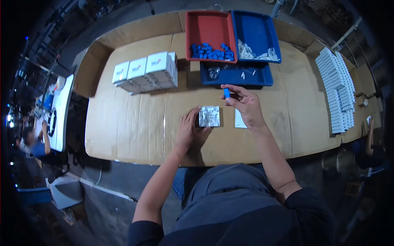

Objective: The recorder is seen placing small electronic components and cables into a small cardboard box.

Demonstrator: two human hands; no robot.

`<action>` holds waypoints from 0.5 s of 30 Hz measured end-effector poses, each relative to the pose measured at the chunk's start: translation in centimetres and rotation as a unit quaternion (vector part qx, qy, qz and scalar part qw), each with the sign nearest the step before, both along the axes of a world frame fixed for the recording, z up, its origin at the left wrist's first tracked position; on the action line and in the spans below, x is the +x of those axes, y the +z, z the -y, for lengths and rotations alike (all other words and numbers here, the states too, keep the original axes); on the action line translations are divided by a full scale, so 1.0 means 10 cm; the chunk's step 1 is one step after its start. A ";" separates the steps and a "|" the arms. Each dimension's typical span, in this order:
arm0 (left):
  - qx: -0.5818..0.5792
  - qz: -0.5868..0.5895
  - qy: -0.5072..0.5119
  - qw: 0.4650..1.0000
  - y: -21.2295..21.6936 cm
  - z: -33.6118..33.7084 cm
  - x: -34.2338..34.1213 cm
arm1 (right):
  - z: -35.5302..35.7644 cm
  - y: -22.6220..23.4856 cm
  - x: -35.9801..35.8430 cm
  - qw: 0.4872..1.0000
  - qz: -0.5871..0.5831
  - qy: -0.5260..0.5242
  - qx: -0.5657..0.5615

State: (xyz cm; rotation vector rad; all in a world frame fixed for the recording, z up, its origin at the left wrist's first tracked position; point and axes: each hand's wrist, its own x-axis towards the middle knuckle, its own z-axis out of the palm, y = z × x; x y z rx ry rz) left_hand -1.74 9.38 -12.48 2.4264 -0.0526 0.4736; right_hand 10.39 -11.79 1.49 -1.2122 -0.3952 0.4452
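Cardboard-covered desk (135,135), dim workshop around; front half mostly bare. Left hand (189,130) lies flat, fingers touching a small square silvery box (209,116) mid-desk. Right hand (246,104) pinches a small blue piece (226,93). Red tray (209,24), blue trays (256,24) at far edge.

A dark navy top with short sleeves is worn, the sleeve ends being seen at the near edge on both the left and the right. Both forearms are left bare below those sleeves. A grey apron or front panel, slightly lighter than the sleeves, is spread over the chest and lap, and soft folds are seen across it. The left hand (189,130) and the right hand (246,104) are bare; no gloves, rings or watch can be made out.
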 end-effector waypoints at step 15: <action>-0.031 -0.065 0.039 0.997 0.16 0.04 -0.04 | -0.42 -1.05 0.03 0.964 0.129 0.043 -0.229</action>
